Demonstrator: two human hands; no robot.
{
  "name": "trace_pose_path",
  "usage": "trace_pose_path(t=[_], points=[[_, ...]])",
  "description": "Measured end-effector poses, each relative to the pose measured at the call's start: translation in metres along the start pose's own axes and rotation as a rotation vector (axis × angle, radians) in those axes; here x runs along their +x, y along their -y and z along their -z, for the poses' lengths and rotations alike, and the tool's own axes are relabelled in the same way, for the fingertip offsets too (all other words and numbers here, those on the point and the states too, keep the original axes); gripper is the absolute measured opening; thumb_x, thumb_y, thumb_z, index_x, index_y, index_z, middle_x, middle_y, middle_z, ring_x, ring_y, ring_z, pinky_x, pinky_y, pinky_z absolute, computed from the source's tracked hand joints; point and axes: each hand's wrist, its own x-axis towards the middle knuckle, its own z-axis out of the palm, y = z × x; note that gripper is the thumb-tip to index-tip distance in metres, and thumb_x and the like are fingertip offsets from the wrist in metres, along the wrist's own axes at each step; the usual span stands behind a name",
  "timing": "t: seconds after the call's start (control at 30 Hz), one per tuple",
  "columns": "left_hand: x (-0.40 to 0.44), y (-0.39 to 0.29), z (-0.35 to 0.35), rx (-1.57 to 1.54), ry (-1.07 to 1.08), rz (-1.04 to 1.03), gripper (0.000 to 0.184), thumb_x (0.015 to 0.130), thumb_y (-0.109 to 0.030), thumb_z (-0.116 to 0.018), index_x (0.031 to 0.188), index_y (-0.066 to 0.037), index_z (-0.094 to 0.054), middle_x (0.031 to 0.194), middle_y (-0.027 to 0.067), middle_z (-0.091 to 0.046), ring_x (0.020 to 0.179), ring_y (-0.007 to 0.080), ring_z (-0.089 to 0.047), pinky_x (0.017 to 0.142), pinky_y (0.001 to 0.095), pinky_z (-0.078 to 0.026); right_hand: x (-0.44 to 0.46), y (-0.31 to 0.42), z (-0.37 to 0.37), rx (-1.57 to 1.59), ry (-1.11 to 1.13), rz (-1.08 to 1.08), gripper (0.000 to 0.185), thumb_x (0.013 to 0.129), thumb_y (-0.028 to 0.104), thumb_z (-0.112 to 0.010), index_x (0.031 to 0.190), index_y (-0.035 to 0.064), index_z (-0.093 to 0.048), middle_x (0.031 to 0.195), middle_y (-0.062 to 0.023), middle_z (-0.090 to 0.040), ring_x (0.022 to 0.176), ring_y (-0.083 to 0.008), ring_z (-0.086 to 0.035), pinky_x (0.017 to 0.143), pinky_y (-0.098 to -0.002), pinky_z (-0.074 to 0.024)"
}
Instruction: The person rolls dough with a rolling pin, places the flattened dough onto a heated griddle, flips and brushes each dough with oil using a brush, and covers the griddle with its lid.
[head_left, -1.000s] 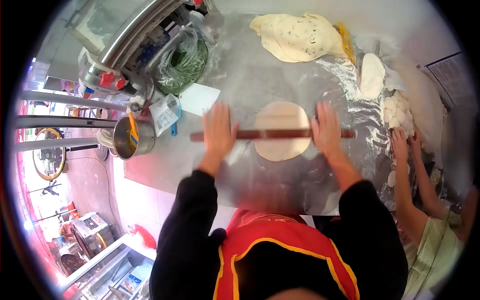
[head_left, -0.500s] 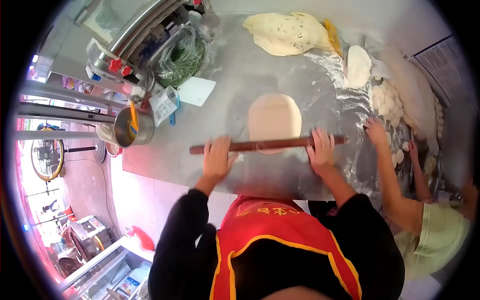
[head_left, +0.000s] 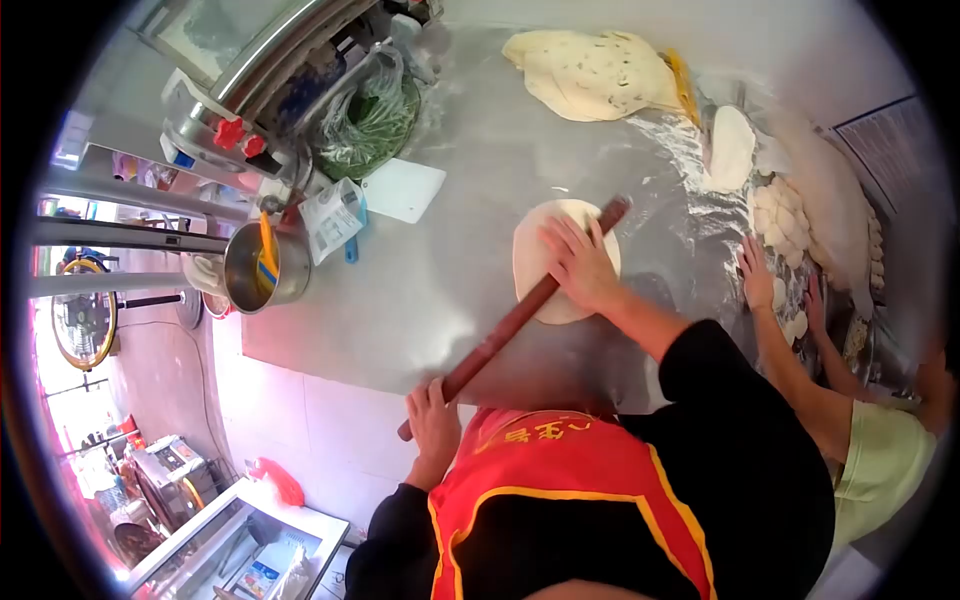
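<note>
A flat round of dough (head_left: 540,258) lies on the metal worktop. A dark wooden rolling pin (head_left: 500,335) crosses it at a slant, from the dough's upper right down past the table's front edge. My left hand (head_left: 432,425) is closed around the pin's lower end. Over the upper part of the pin lies my right hand (head_left: 582,262), fingers stretched out and spread, the fingertips resting on the dough. The hand hides a stretch of the pin and part of the dough.
A folded, speckled dough sheet (head_left: 600,75) lies at the back. To the right are a dough piece (head_left: 732,148), several dough lumps (head_left: 780,215) and a co-worker's hands (head_left: 757,275). A steel pot (head_left: 290,270), white scraper (head_left: 405,188) and wrapped greens (head_left: 370,125) stand left.
The rolling pin has swung from level to a steep slant. My left hand has moved down toward me with its end; my right hand has moved up and left onto the dough, fingers spread.
</note>
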Motion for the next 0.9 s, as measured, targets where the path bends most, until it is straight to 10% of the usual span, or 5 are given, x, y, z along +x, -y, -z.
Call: trace_pose_path(t=[0.2,0.43,0.67,0.9], points=[[0.049,0.022,0.024,0.092,-0.133,0.071,0.042,0.077,-0.011,-0.065,0.117,-0.007,-0.054,0.105,0.0144,-0.053,0.095,0.0333,-0.049,0.082,0.0416,-0.040,0.160,0.009,-0.046,0.028,-0.195,0.042,0.048,0.090,0.031,-0.047,0.131,0.0071,-0.043,0.137,-0.0098,-0.042,0.131,-0.0233,-0.033,0.108,-0.0521,-0.0200],[-0.009,0.009,-0.008,-0.156,0.112,-0.003,0.039,0.072,-0.014,-0.069,0.105,-0.005,-0.051,0.099,0.0138,-0.054,0.093,0.0348,-0.053,0.075,0.0424,-0.045,-0.030,-0.009,0.025,0.130,0.028,-0.041,0.049,0.082,0.021,-0.056,0.127,0.0021,-0.046,0.138,-0.0169,-0.039,0.132,-0.0301,-0.032,0.105,-0.0531,-0.0257],[-0.014,-0.006,-0.012,-0.086,0.060,-0.052,0.029,0.078,-0.015,-0.067,0.101,-0.006,-0.052,0.092,0.0131,-0.058,0.084,0.0353,-0.057,0.070,0.0428,-0.046,0.035,0.007,-0.006,0.165,-0.123,0.022,0.048,0.086,0.024,-0.052,0.126,-0.0002,-0.043,0.135,-0.0157,-0.041,0.127,-0.0288,-0.037,0.106,-0.0528,-0.0228],[-0.039,-0.035,-0.038,-0.118,0.325,-0.017,0.034,0.080,-0.027,-0.063,0.106,-0.010,-0.049,0.095,0.0123,-0.062,0.082,0.0343,-0.061,0.067,0.0452,-0.048,-0.102,-0.013,0.029,0.053,-0.044,-0.056,0.046,0.083,0.019,-0.055,0.126,0.0035,-0.049,0.135,-0.0138,-0.043,0.128,-0.0282,-0.038,0.106,-0.0516,-0.0251]])
